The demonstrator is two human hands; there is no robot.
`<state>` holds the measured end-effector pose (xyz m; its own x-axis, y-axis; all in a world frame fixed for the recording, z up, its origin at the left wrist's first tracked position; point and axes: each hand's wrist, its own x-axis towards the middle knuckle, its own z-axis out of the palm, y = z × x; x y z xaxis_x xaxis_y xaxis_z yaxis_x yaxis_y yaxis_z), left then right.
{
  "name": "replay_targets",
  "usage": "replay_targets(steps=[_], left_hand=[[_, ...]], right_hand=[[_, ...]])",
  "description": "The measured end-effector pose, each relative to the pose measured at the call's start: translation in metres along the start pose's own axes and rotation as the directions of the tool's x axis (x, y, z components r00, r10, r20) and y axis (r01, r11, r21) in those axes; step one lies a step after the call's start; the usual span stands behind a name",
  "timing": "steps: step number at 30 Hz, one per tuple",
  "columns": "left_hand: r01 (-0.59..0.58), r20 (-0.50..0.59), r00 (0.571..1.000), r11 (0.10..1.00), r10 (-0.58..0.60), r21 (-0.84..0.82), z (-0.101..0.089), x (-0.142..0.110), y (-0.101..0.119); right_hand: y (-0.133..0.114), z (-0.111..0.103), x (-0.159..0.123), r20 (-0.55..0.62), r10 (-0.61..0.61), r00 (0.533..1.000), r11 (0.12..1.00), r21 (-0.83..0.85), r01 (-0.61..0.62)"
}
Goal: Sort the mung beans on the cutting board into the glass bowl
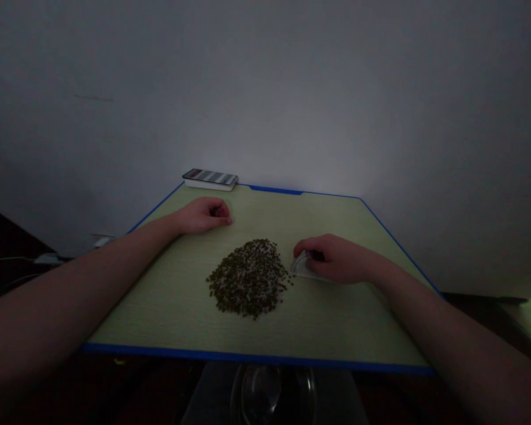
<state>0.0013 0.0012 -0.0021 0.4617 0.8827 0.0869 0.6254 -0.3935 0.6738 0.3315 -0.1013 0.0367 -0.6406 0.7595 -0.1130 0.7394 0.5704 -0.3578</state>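
Over the table point(327, 215) both forearms slant inward from either side; the left hand point(199, 215), farther forward, curls loosely around a gap, with nothing visible in its grasp; the right hand point(338, 258) pinches a clear protractor point(301, 268) (its fingers hide part of it). Between the hands, nearer the body, lies a heap of small greenish-brown grains point(250, 277); beyond the left hand sits a white box point(207, 185), a phone point(210, 176) on top.
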Motion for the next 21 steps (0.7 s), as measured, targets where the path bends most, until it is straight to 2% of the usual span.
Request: replay_targets(steps=[13, 21], left_hand=[[-0.006, -0.013, 1.0, 1.0, 0.006, 0.01, 0.0002, -0.0015, 0.0039], [0.0, -0.007, 1.0, 1.0, 0.0, -0.007, 0.0003, -0.0021, 0.0059]], right_hand=[[-0.0002, -0.0015, -0.0034, 0.047, 0.002, 0.999, 1.0, 0.009, -0.003], [-0.0023, 0.0004, -0.003, 0.016, 0.021, 1.0, 1.0, 0.0, -0.021]])
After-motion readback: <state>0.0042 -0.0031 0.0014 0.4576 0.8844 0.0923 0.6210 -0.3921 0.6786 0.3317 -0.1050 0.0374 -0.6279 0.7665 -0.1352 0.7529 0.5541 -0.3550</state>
